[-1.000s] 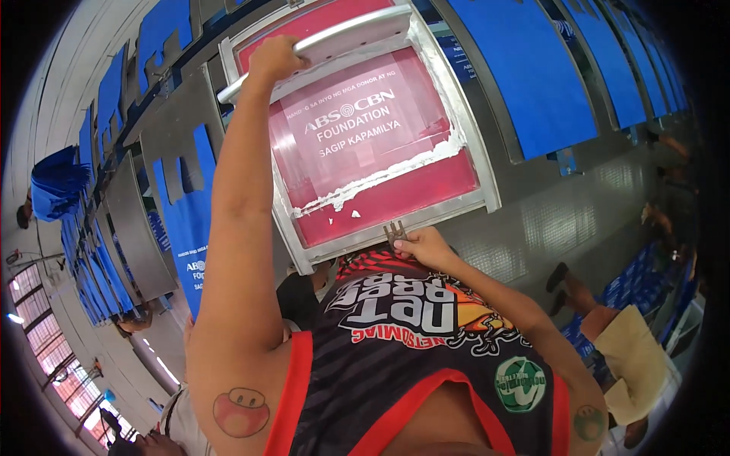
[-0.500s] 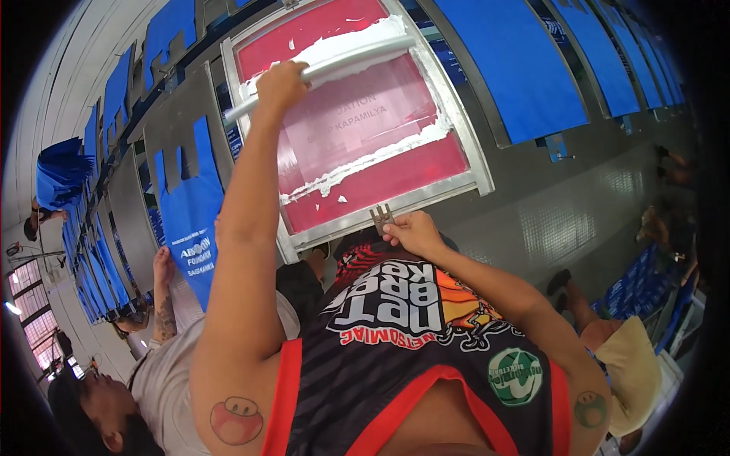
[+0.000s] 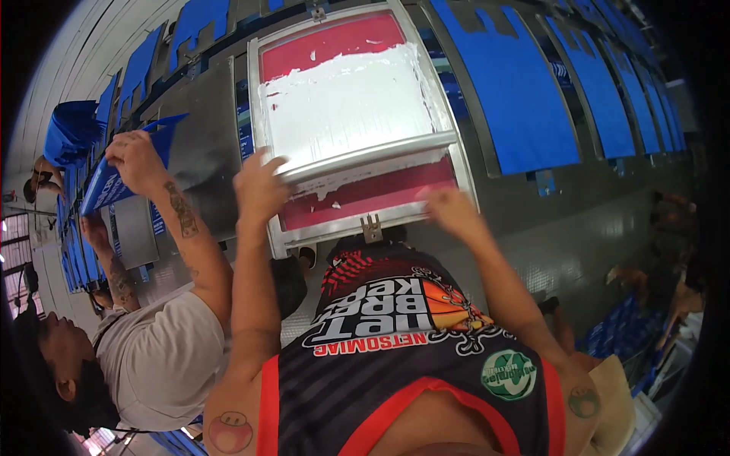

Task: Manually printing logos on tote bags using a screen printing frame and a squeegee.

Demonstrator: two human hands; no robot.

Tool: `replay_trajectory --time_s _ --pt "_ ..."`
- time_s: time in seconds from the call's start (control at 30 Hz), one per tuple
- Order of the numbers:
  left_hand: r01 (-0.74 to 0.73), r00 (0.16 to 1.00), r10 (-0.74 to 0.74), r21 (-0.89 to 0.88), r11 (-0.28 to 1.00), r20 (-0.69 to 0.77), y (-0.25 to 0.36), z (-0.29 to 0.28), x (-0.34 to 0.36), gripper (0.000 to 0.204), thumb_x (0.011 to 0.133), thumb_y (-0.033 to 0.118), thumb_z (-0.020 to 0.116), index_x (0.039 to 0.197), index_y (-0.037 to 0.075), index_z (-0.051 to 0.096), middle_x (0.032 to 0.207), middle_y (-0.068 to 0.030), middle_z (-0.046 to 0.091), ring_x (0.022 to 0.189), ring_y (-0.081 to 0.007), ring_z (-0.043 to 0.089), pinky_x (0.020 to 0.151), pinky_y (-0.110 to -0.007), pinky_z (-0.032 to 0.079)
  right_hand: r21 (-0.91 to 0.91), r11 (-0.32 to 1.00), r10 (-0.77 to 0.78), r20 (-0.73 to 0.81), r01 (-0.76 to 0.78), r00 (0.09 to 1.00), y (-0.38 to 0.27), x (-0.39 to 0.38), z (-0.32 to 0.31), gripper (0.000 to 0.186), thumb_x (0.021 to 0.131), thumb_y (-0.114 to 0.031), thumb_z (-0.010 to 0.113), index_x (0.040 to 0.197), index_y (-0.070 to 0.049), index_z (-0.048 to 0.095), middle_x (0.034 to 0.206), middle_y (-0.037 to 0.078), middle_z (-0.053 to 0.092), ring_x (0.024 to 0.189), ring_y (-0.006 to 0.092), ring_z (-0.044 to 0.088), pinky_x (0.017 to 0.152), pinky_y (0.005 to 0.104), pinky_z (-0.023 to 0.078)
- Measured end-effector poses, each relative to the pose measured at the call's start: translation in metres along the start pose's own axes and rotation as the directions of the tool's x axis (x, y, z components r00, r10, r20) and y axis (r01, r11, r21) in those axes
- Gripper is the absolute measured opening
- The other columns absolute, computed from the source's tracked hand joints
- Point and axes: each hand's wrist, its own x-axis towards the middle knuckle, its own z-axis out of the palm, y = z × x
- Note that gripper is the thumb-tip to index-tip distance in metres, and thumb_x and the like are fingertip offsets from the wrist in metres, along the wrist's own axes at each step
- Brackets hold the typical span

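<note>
Squeegee near our side of the screen frame [image 3: 449, 121].
Our left hand [image 3: 258, 186] grips the squeegee [image 3: 365, 156], pulled nearer than before; our right hand [image 3: 450, 213] clasps the frame's near edge.

Both arms reach forward, left hand [image 3: 260, 186] curled, right hand [image 3: 450, 211] blurred.

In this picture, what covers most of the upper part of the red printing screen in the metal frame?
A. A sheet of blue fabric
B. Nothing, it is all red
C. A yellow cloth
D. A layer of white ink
D. A wide patch of white ink is spread over the red printing screen above the metal squeegee bar, which the left hand grips at its left end.
</note>
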Motion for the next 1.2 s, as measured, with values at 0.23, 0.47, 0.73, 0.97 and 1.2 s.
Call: replay_trajectory --time_s 0.23,0.47,0.73,0.97,1.2 --pt "0.367 0.873 -0.355 -0.93 0.025 0.335 -0.102 0.105 -0.039 0.05 0.064 -0.014 0.065 0.113 -0.007 0.058 0.103 -0.011 0.062 0.1 -0.0234 0.062 0.086 -0.037 0.052 0.328 0.941 0.205 -0.369 -0.08 0.906 0.091 0.091 -0.034 0.076 0.093 -0.063 0.035 0.117 0.006 0.059 0.113 0.029 0.06 0.114 0.0405 0.054 0.098 0.0407 0.039" --pt "0.243 0.937 -0.279 -0.966 0.084 0.211 -0.075 0.05 -0.021 0.058 0.071 -0.01 0.067 0.125 -0.01 0.05 0.11 -0.0098 0.062 0.1 -0.0177 0.06 0.089 -0.031 0.048 0.46 0.886 0.29 -0.458 -0.055 0.84 0.077 0.035 -0.071 0.066 0.092 -0.056 0.047 0.108 0.005 0.065 0.103 0.022 0.067 0.102 0.029 0.061 0.089 0.0363 0.044" --pt "0.302 0.923 -0.285 -0.946 0.12 0.259 0.206 0.095 0.081 0.035 0.074 0.0 0.074 0.105 -0.006 0.06 0.101 -0.0113 0.064 0.094 -0.0194 0.061 0.086 -0.03 0.047 0.421 0.907 0.243 -0.555 0.017 0.796 0.174 -0.003 -0.298 0.067 0.091 -0.055 0.05 0.106 0.009 0.063 0.096 0.019 0.066 0.093 0.0215 0.059 0.083 0.034 0.045" --pt "0.358 0.876 -0.399 -0.919 0.165 0.269 0.289 0.108 0.103 0.039 0.069 0.006 0.081 0.103 -0.004 0.063 0.096 -0.0102 0.065 0.091 -0.0181 0.06 0.083 -0.032 0.046 0.303 0.948 0.254 -0.526 -0.1 0.812 0.21 0.018 -0.373 0.067 0.088 -0.056 0.053 0.105 0.008 0.064 0.101 0.025 0.065 0.099 0.0311 0.062 0.084 0.0379 0.045" --pt "0.423 0.822 -0.48 -0.893 0.155 0.307 0.322 0.139 0.107 0.044 0.072 0.008 0.08 0.108 -0.005 0.061 0.103 -0.0096 0.064 0.095 -0.0181 0.06 0.086 -0.03 0.044 0.21 0.976 0.161 -0.494 -0.062 0.854 0.252 0.072 -0.41 0.071 0.085 -0.063 0.052 0.107 0.004 0.065 0.104 0.025 0.064 0.103 0.0346 0.061 0.086 0.0398 0.045"
